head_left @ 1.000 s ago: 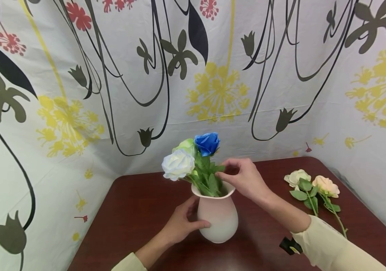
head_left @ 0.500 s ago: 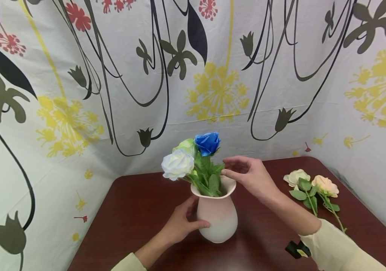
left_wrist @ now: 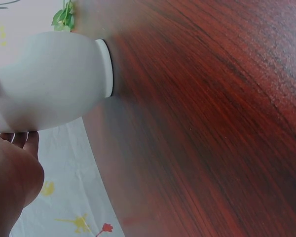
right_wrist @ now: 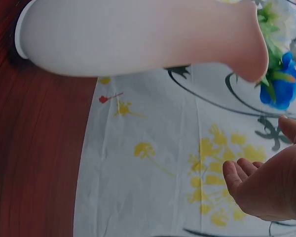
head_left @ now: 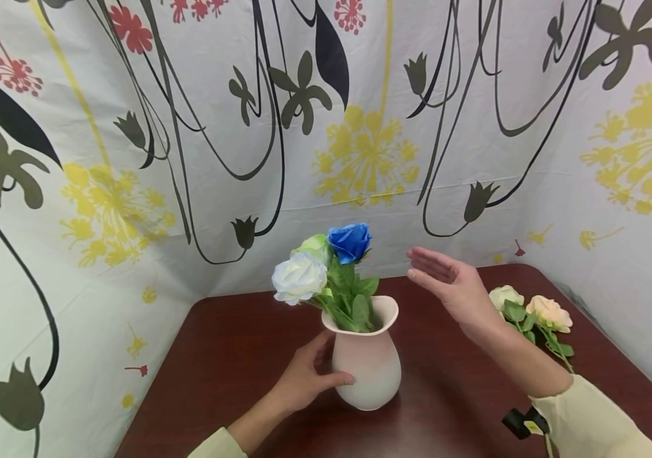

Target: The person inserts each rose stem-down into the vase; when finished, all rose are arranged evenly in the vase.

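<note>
A white vase (head_left: 367, 375) with a wavy rim stands upright on the table. From it rise a white rose (head_left: 300, 278), a pale green rose (head_left: 315, 247) and a blue rose (head_left: 350, 242), leaning to the left. My left hand (head_left: 305, 378) holds the vase's left side, thumb in front and fingers behind. The left wrist view shows the fingers against the vase (left_wrist: 49, 81). To the right of the rim, my right hand (head_left: 463, 299) is raised with extended fingers, holding nothing. In the right wrist view this hand (right_wrist: 271, 185) is apart from the blue rose (right_wrist: 281, 86).
A cream rose (head_left: 506, 297) and a peach rose (head_left: 549, 314) lie on the dark red table (head_left: 234, 356) at the right, partly behind my right forearm. A small black object (head_left: 517, 423) sits by the right sleeve. A flower-patterned cloth (head_left: 200, 159) hangs behind the table.
My right hand has let go of the leaves by the blue rose and moved right, away from the vase. The left hand stays on the vase.
</note>
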Motion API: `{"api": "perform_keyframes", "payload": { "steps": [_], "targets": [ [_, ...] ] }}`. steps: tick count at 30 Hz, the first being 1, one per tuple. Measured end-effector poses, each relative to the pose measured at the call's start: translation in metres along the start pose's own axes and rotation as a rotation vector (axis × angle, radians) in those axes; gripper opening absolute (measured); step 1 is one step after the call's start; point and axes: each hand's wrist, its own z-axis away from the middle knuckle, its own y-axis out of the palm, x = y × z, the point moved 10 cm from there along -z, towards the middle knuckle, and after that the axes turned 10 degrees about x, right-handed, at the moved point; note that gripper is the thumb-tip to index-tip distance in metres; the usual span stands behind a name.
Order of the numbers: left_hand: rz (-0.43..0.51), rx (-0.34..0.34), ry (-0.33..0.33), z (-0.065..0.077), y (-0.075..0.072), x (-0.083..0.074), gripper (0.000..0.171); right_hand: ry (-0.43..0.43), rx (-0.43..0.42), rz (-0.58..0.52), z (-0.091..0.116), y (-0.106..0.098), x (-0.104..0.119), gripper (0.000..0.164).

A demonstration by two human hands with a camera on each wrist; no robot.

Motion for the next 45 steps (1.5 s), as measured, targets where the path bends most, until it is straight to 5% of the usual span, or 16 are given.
{"api": "perform_keyframes", "payload": {
  "steps": [13, 26, 34, 45],
  "targets": [
    [-0.009, 0.002, 0.004, 0.000, 0.000, -0.002, 0.083, 0.100, -0.105, 0.030, 0.019, -0.070, -0.030, 0.077],
    [-0.007, 0.001, -0.004, 0.000, 0.000, 0.000, 0.084, 0.160, -0.159, -0.125, 0.040, -0.128, -0.087, 0.090],
    [-0.009, -0.001, 0.001, 0.000, 0.000, 0.000, 0.085, 0.322, -0.138, 0.138, 0.056, -0.152, -0.125, 0.092],
    [-0.003, -0.001, 0.002, 0.000, 0.000, 0.000, 0.086, 0.442, -0.151, 0.057, 0.084, -0.170, -0.170, 0.102]
  ]
}}
